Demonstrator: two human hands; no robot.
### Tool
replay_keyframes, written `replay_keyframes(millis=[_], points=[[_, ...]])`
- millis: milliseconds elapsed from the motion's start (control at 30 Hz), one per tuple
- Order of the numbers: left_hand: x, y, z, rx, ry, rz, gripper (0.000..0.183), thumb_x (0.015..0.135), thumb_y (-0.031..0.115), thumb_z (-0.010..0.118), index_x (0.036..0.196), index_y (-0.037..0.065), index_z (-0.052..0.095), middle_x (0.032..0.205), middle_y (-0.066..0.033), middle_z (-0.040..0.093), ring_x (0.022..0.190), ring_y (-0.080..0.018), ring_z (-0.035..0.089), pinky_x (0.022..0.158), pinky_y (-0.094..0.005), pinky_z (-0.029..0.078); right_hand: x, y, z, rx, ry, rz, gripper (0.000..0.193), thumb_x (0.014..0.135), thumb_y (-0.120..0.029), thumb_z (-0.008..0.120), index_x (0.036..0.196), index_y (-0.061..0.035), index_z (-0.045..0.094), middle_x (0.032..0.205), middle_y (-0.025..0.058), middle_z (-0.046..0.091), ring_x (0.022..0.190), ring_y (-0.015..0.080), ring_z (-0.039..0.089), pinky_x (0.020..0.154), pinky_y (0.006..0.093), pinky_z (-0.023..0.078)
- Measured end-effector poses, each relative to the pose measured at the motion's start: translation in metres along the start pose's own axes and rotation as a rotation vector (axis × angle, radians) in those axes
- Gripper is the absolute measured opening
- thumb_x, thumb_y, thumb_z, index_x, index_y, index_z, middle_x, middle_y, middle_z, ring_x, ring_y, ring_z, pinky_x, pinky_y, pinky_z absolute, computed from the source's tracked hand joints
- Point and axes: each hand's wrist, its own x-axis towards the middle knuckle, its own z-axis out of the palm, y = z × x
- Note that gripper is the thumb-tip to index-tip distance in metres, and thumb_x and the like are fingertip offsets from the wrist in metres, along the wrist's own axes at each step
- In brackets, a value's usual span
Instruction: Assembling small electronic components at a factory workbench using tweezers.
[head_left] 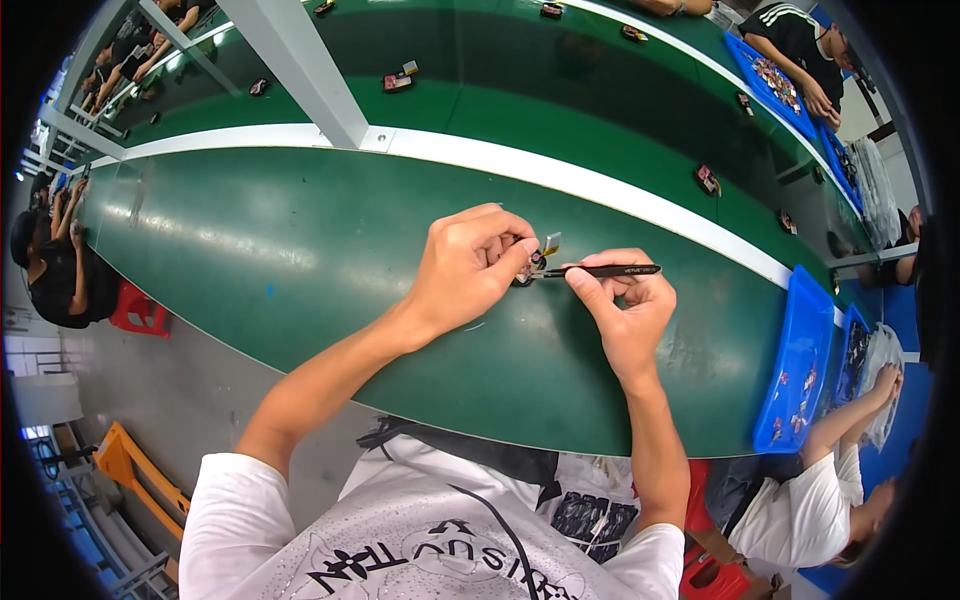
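Observation:
At the middle of the green bench, my left hand (472, 258) pinches a small dark electronic assembly (525, 272). A small silvery flat piece (552, 242) sticks up from its far side. My right hand (630, 305) grips black tweezers (615, 270) between thumb and fingers, and their tips point left into the assembly. The tips meet the assembly beside my left fingertips; whether they clasp a part is too small to tell. My left fingers hide much of the assembly.
Beyond the bench's white rail (450, 150), a green conveyor belt (480, 75) carries scattered small assemblies (398, 83). A white post (300, 70) rises at the rail. On the right is a blue tray (790, 370) with small parts, near a person in a white shirt (805, 510). Other people sit farther off.

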Motion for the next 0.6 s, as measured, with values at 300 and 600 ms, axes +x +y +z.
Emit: replay_keyframes(millis=[300,600], points=[[-0.0007,-0.0016,0.0015,0.050,0.004,0.076,0.004,0.089,-0.002,0.072,0.092,-0.004,0.073,0.076,-0.0047,0.065,0.056,-0.0049,0.061,0.048,-0.0203,0.040,-0.0015,-0.0012,0.0025,-0.127,0.007,-0.057,0.014,0.080,0.002,0.083,0.089,0.0012,0.073,0.067,-0.0033,0.062,0.049,-0.0017,0.040,0.047,0.0187,0.027],[-0.0008,-0.0015,0.0045,0.013,0.046,0.078,0.005,0.085,-0.005,0.073,0.089,-0.003,0.072,0.068,-0.0059,0.058,0.052,-0.0095,0.050,0.048,-0.0277,0.041,-0.0021,0.0017,0.0029,-0.190,0.036,-0.064,0.014,0.080,-0.002,0.084,0.090,-0.0002,0.074,0.054,-0.0072,0.049,0.046,-0.0019,0.035,0.046,0.0204,0.022]])
